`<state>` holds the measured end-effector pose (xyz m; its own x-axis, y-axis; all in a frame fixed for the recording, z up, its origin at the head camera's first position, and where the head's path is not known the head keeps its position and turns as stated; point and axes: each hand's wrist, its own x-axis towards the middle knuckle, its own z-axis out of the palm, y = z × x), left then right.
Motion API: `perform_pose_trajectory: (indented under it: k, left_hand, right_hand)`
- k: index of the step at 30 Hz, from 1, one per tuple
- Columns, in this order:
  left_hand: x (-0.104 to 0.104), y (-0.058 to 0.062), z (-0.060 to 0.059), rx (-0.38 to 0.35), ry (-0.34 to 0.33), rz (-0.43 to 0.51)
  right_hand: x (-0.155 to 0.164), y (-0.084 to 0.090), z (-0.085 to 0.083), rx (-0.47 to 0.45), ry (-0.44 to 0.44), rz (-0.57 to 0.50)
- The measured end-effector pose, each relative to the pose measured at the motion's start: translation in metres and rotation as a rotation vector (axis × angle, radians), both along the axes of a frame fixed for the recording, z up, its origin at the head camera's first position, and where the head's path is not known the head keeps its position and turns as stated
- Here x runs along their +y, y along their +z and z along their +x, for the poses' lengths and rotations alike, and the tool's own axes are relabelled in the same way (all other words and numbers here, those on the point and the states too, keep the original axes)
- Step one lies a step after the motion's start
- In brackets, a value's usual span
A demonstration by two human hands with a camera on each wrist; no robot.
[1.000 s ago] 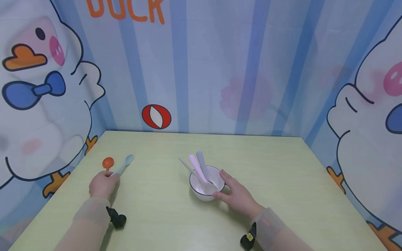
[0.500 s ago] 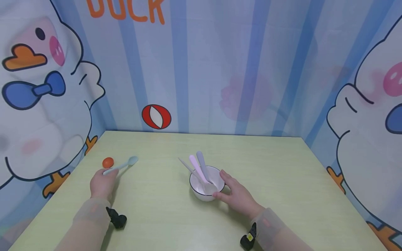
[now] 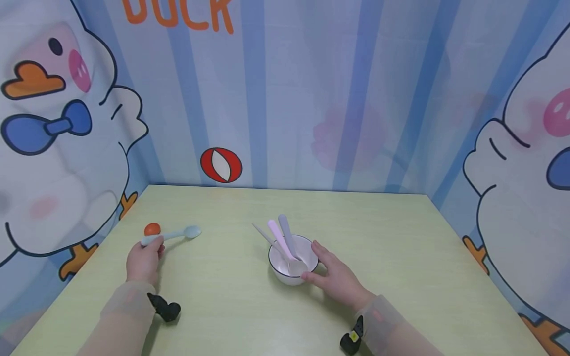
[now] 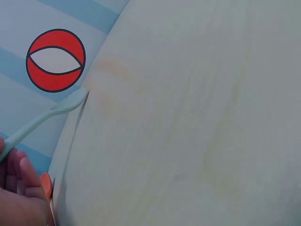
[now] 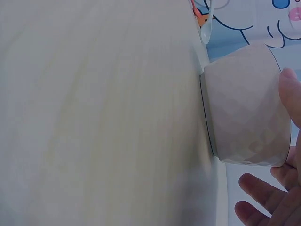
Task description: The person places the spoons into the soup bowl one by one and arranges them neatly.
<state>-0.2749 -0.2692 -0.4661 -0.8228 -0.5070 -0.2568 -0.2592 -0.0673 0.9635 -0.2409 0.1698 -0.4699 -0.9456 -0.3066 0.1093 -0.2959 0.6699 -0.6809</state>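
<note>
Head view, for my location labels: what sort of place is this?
Likely a staged recording set: a pale table, a duck-print backdrop on three sides, and black wrist-worn devices.

A pale blue spoon [image 3: 174, 234] is held in the left fingers [image 4: 29, 174] near the bench's [image 3: 378, 227] left edge; an orange spoon [image 3: 152, 228] lies just beyond. The white, dark-rimmed bowl [image 3: 287, 279] sits mid-bench, mouth up, three handles [image 3: 281, 239] leaning toward the back edge.

1 word can be read — "DUCK" [image 3: 183, 12], 4 orange letters cut by the head view's top edge — printed on the blue striped backdrop [image 3: 294, 74].
</note>
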Motion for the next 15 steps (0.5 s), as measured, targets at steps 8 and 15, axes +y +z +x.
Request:
perform_pose_trajectory:
  k: [8,15]
  left_hand:
    - [0.0012,0.0067,-0.0011,0.102,0.037,0.302]
    - [0.0030,0.0098,0.0023,0.137,0.026,0.401]
  right_hand:
    - [-0.0003,-0.0002,-0.0003,0.005,0.001,0.006]
    - [0.0001,-0.0010,-0.0010,0.013,0.003,0.010]
